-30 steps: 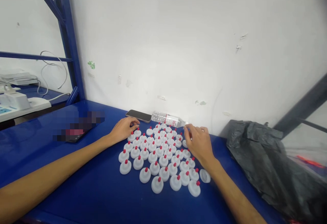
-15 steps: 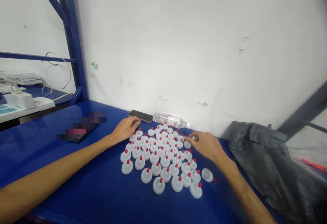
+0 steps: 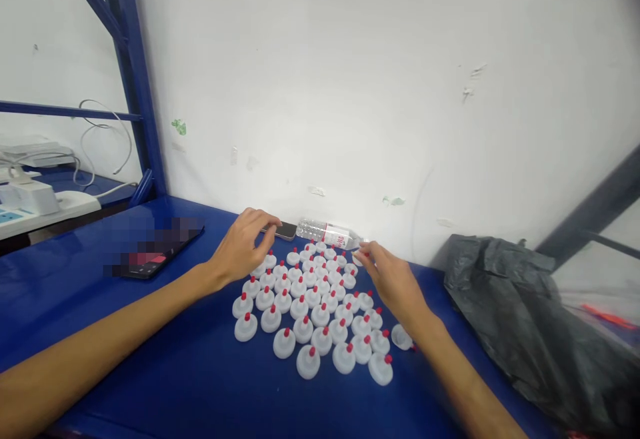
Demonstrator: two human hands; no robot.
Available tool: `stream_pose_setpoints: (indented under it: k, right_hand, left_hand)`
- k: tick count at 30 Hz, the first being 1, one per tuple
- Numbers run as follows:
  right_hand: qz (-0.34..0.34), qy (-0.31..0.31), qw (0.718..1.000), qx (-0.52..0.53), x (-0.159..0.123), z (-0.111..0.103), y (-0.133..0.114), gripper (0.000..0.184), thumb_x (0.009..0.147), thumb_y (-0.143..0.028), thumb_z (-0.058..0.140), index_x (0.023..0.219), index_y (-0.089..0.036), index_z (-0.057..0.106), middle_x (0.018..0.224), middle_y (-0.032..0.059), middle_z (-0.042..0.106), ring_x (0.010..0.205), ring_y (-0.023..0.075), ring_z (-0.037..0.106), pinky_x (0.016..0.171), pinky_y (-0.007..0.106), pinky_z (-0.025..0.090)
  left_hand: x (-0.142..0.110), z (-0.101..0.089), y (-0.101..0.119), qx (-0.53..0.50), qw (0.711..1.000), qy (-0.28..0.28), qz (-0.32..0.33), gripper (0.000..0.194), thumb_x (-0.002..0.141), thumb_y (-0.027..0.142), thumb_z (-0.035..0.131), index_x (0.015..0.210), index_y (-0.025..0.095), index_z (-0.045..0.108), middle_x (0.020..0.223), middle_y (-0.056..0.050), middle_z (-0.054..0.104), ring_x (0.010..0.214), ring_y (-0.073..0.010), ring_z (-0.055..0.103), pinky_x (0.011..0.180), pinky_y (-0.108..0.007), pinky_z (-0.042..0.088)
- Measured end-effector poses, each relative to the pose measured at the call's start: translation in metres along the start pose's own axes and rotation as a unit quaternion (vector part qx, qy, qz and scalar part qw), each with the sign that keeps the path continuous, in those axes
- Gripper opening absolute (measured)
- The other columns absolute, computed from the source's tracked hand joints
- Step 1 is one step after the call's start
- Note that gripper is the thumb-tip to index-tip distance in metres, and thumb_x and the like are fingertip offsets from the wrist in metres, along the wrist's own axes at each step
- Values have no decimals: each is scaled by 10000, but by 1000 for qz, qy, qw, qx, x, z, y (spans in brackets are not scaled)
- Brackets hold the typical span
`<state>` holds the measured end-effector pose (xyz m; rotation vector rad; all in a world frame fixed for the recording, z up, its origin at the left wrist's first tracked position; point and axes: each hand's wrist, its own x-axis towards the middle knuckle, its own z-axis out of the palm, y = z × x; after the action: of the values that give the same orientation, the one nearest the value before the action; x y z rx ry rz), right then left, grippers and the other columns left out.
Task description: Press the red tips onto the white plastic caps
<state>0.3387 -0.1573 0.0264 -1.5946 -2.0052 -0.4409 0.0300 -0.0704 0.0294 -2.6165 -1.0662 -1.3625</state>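
Note:
Many round white caps with red tips (image 3: 303, 329) stand close together on the blue table (image 3: 200, 372). At the back right of the group, my right hand (image 3: 393, 275) pinches a white cap (image 3: 356, 260) by its red tip; the fingers partly hide it. My left hand (image 3: 245, 242) hovers over the back left corner of the group, its fingers curved and thumb apart, with nothing seen between them. One cap (image 3: 401, 337) lies tipped on its side by my right forearm, its hollow underside showing.
Behind the caps, a clear plastic bottle (image 3: 327, 233) lies along the wall beside a phone (image 3: 287, 230). A dark, partly blurred device (image 3: 150, 262) rests on the left. A black plastic bag (image 3: 500, 292) is at the right. A white power strip (image 3: 75, 205) stands far left, near the blue frame (image 3: 137, 79).
My left hand has lifted and its fingers have spread. My right hand has moved back and left, now pinching a cap's red tip. The view has shifted slightly.

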Motion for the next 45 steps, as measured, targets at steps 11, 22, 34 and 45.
stream_pose_setpoints:
  k: [11,22,34,45]
  right_hand:
    - [-173,83,981,-14,-6,-8,-51,177,993,-296,558,1163,-264,594,1026,39,746,949,197,698,866,322,590]
    - [-280,142,949,-16,-10,-9,-75,237,945,-177,613,1181,-150,617,1009,65,758,863,204,709,860,360,593]
    - [-275,175,945,-21,-4,-8,-70,280,953,-302,665,1197,-174,610,979,-2,813,716,151,672,746,349,467]
    - [-143,148,970,-129,-1,-8,-16,199,1005,-260,555,1170,-251,665,1070,1,814,780,158,704,889,361,418]
  left_hand:
    - [-22,14,45,-5,977,-50,206,101,947,286,636,1028,227,649,928,-61,692,901,-241,546,809,-426,447]
    - [-28,17,56,-49,974,-67,210,30,993,200,569,994,198,599,932,-38,655,874,-206,504,779,-386,403]
    - [-22,17,49,-13,972,-99,212,163,1036,218,478,883,197,527,816,-18,574,798,-199,431,737,-380,350]
    - [-7,5,32,-102,991,-77,-28,436,1066,400,271,666,228,298,638,21,418,660,-173,425,630,-325,368]
